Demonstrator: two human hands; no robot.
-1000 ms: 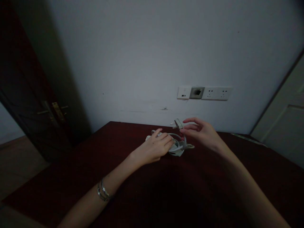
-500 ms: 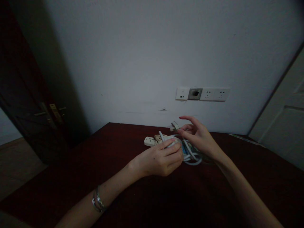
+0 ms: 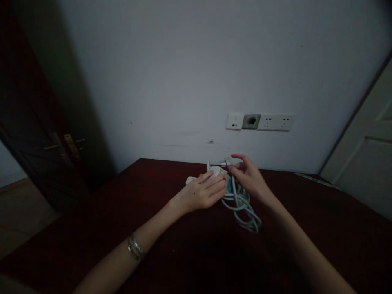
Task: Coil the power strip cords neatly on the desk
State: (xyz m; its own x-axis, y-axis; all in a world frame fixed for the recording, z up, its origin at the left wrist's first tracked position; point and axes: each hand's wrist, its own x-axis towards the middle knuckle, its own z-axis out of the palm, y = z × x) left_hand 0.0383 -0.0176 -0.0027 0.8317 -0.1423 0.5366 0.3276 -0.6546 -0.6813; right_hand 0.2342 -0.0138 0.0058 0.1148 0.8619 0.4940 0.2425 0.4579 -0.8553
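Observation:
My left hand is closed around a white block like a power adapter, its fingers over the front. A short white cable end sticks up beside the block. My right hand pinches a white plug between thumb and forefinger, its pins pointing left. From the plug a white cable runs down into loose loops on the dark red table. Behind my left hand shows the end of a white socket piece. Something blue and pale lies between my hands, partly hidden.
On the wall behind the table is a row of sockets with a grey-framed outlet. A flat strip lies at the table's back right. A dark door stands left, a pale door right.
My right hand has closed on the plug and lifted it slightly. My left hand has shifted left and up with the white block. The cable loops have spread downward towards me.

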